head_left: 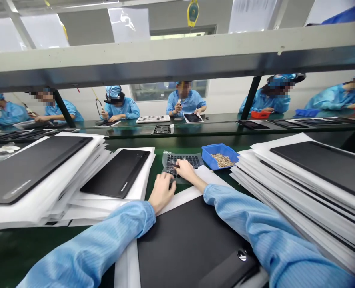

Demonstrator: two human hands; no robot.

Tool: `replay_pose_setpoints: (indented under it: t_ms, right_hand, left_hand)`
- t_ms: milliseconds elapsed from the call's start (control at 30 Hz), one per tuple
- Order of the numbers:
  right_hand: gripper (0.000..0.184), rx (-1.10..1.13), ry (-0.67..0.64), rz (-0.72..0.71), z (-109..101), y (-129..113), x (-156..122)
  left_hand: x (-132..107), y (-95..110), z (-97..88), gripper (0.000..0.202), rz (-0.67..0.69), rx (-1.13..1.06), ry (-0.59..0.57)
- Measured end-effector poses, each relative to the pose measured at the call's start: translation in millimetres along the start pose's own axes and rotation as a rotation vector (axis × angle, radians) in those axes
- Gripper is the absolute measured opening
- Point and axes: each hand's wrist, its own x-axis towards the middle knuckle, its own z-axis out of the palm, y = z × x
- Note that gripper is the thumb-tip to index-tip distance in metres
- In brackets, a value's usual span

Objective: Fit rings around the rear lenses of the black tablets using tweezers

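Note:
My right hand (186, 170) reaches over a clear bag holding a dark sheet of round rubber pads (182, 161), and a slim dark pair of tweezers (173, 164) shows between its fingers. My left hand (162, 193) lies curled at the sheet's lower edge, and I cannot tell whether it grips anything. Just beyond the sheet, a blue plastic tray (215, 154) holds small tan parts (222, 160). Under my forearms lies a black tablet-like panel (189, 244) on white sheeting.
Stacks of black panels (30, 168) on white sheets stand to my left, and a taller stack (315, 168) stands to my right. A green workbench (9, 256) runs beneath them. Beyond a grey shelf beam (177, 60), several co-workers in blue smocks sit at a facing bench.

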Motion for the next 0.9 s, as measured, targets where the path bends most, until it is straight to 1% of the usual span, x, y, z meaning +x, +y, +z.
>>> replay_pose_setpoints:
  t_ms: [100,133,200,333,400,533,633,700,767,833,900]
  right_hand:
    - [0.028,0.023,0.005,-0.004,0.1,1.1,0.3]
    - [0.029,0.032,0.009,-0.008,0.1,1.7,0.3]
    - [0.029,0.05,0.016,-0.013,0.4,2.7,0.2]
    - [0.028,0.084,0.046,0.007,1.8,4.0,1.3]
    - [0.027,0.097,0.076,0.039,2.6,4.8,2.4]
    - [0.028,0.117,0.175,0.11,2.1,6.5,2.2]
    - [0.029,0.135,0.268,0.102,-1.7,6.6,-0.2]
    - [0.028,0.158,0.322,0.03,-5.3,5.5,-2.3]
    - [0.025,0.191,0.341,-0.102,-8.0,2.9,-5.0]
    - [0.02,0.228,0.312,-0.261,-8.3,-0.8,-8.9]
    - [0.017,0.26,0.256,-0.394,-5.9,-4.9,-13.9]
  left_hand:
    - [12.1,-11.7,2.2,0.034,-0.215,0.026,0.115]
    - [16.5,-15.7,3.6,0.036,-0.277,0.032,0.126]
    - [25.0,-22.8,7.0,0.035,-0.359,0.028,0.099]
    - [36.5,-30.4,13.2,0.028,-0.401,-0.01,-0.02]
    - [39.3,-31.8,14.9,0.027,-0.415,-0.034,-0.057]
    - [40.5,-33.0,15.9,0.028,-0.432,-0.109,-0.087]
    - [39.0,-32.7,15.4,0.028,-0.429,-0.189,-0.087]
    - [37.6,-32.1,14.7,0.027,-0.422,-0.243,-0.077]
    - [36.6,-31.6,14.3,0.028,-0.421,-0.287,-0.063]
    - [36.3,-31.8,14.9,0.028,-0.427,-0.322,-0.052]
    - [36.5,-32.9,16.5,0.029,-0.433,-0.355,-0.043]
